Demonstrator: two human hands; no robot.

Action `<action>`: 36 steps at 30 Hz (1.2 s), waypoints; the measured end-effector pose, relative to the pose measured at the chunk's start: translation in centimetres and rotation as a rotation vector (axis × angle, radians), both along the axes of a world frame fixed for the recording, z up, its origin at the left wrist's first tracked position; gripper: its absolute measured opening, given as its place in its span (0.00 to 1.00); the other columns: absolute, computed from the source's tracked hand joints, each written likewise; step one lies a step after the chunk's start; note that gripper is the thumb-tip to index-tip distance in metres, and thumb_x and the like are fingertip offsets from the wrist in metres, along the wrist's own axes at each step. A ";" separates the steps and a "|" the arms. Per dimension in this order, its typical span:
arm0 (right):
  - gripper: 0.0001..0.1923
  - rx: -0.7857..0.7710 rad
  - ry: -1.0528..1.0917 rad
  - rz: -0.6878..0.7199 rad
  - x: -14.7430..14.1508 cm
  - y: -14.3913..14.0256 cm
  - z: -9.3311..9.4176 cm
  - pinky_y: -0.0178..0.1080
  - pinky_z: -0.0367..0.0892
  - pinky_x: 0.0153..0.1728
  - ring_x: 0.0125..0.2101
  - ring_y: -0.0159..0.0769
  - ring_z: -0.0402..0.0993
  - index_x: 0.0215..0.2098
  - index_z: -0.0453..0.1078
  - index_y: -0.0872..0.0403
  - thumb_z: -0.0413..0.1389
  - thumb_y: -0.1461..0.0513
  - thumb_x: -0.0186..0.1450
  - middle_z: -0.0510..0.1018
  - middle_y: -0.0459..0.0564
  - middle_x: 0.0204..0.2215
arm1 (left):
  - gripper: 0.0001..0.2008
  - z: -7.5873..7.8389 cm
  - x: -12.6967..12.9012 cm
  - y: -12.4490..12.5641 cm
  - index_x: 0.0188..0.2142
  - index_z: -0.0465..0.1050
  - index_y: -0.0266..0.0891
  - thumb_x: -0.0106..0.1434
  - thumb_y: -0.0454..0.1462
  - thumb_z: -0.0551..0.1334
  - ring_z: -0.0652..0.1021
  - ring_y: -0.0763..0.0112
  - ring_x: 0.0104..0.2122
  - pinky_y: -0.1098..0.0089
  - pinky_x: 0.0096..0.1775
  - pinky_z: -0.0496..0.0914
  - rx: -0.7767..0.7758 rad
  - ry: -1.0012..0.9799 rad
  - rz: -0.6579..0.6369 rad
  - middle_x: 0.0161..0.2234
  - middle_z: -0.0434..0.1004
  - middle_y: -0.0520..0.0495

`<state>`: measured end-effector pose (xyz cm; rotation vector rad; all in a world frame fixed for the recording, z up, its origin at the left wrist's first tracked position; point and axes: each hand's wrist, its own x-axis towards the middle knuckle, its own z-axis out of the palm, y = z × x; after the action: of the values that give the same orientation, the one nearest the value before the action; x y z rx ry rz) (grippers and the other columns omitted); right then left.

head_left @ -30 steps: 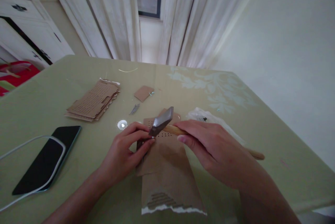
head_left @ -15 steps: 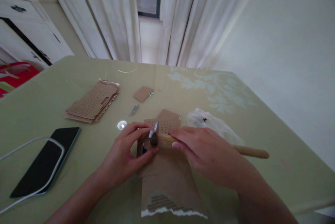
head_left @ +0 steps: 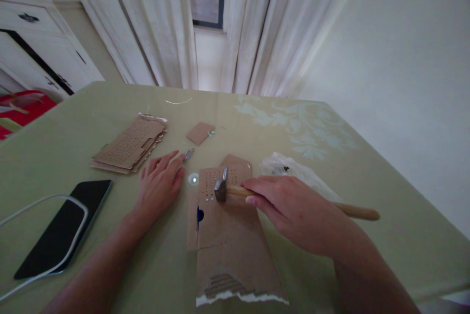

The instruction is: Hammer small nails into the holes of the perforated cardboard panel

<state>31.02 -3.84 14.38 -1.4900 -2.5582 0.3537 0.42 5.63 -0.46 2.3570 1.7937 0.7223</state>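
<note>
Hammer (head_left: 222, 188): head rests on the cardboard (head_left: 223, 216), on the surface (head_left: 367, 182).
Right hand (head_left: 293, 211): grips the handle.
Left hand (head_left: 158, 184): flat and open, near the nails (head_left: 188, 154).

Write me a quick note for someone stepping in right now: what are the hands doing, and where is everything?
Right hand: gripping the wooden handle of the hammer, whose metal head rests on the perforated cardboard piece.
Left hand: open, flat on the green table, fingertips beside a small bunch of nails.
Things: the perforated piece lies on a larger cardboard sheet. A stack of perforated cardboard pieces lies far left, a phone with a white cable near left.
Done: a few shiny nail heads show in the holes at the piece's left edge.
Left: most holes look empty.
</note>
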 end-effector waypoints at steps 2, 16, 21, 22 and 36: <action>0.14 -0.056 -0.012 0.002 0.0 0.0 0.0 0.49 0.77 0.48 0.46 0.50 0.87 0.57 0.82 0.54 0.55 0.62 0.81 0.90 0.56 0.46 | 0.21 -0.6 -0.3 0.5 0.62 0.81 0.43 0.77 0.43 0.56 0.77 0.37 0.60 0.40 0.61 0.69 -0.029 0.086 0.018 0.66 0.81 0.36; 0.17 -0.105 0.007 -0.026 0.0 -0.1 0.3 0.53 0.77 0.51 0.50 0.54 0.86 0.57 0.82 0.54 0.52 0.61 0.82 0.89 0.60 0.50 | 0.13 -0.7 -2.2 1.1 0.36 0.76 0.43 0.71 0.42 0.55 0.82 0.40 0.47 0.45 0.52 0.76 -0.066 -0.043 0.151 0.43 0.81 0.32; 0.17 -0.128 0.027 -0.031 0.0 -0.2 0.3 0.52 0.76 0.50 0.48 0.52 0.86 0.57 0.82 0.54 0.51 0.61 0.82 0.89 0.58 0.49 | 0.10 0.1 -2.0 1.1 0.36 0.74 0.43 0.71 0.42 0.57 0.81 0.42 0.47 0.45 0.55 0.74 -0.048 -0.166 0.141 0.38 0.80 0.35; 0.17 -0.125 0.028 -0.030 0.0 -0.2 0.3 0.51 0.76 0.50 0.48 0.51 0.86 0.57 0.82 0.54 0.52 0.61 0.82 0.89 0.58 0.48 | 0.11 0.6 -1.9 0.8 0.39 0.76 0.42 0.72 0.42 0.56 0.82 0.45 0.45 0.47 0.53 0.75 -0.045 -0.203 0.132 0.39 0.81 0.36; 0.15 -0.068 -0.023 0.001 0.7 0.2 0.8 0.50 0.77 0.50 0.49 0.52 0.87 0.57 0.83 0.54 0.55 0.63 0.81 0.90 0.57 0.50 | 0.04 4.6 3.0 -6.0 0.41 0.86 0.46 0.73 0.39 0.70 0.79 0.71 0.31 0.71 0.35 0.73 -0.107 -0.746 -0.292 0.34 0.86 0.52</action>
<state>31.70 -3.67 15.20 -1.5238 -2.5894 0.4306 3.41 -0.40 4.14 1.8444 1.1147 1.2056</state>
